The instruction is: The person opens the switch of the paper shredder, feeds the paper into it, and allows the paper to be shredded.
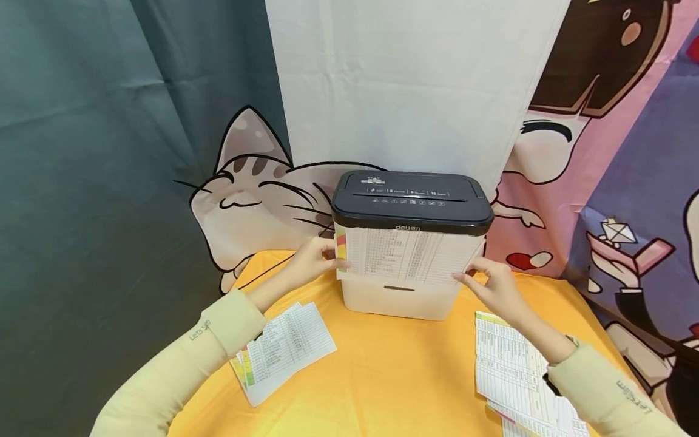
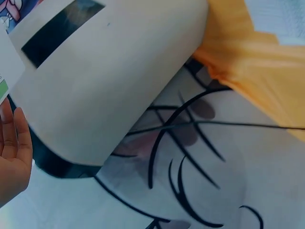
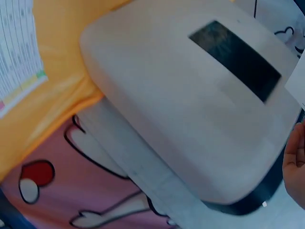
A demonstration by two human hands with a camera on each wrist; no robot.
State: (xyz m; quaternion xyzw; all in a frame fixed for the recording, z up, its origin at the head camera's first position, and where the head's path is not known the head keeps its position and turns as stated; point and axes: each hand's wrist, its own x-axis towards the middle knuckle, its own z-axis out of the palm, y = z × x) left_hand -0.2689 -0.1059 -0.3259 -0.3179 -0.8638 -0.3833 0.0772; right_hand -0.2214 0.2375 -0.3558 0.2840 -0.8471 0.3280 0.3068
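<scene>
A paper shredder (image 1: pixel 415 212) with a black top and a white bin stands on the table. In front of its bin, both hands hold a printed sheet of paper (image 1: pixel 404 261) upright, with its top edge just under the black top. My left hand (image 1: pixel 314 264) pinches the sheet at its left edge; my right hand (image 1: pixel 491 282) pinches the lower right corner. In the left wrist view the left hand (image 2: pixel 14 157) shows at the edge, beside a corner of the sheet (image 2: pixel 7 64). The right hand (image 3: pixel 295 164) is partly cut off in the right wrist view.
A few printed sheets (image 1: pixel 295 346) lie on the yellow tablecloth (image 1: pixel 393 376) at the left, under the left forearm. More printed sheets (image 1: pixel 508 370) lie at the right, partly hidden by the right sleeve. A cartoon-printed curtain (image 1: pixel 415 79) hangs close behind the shredder.
</scene>
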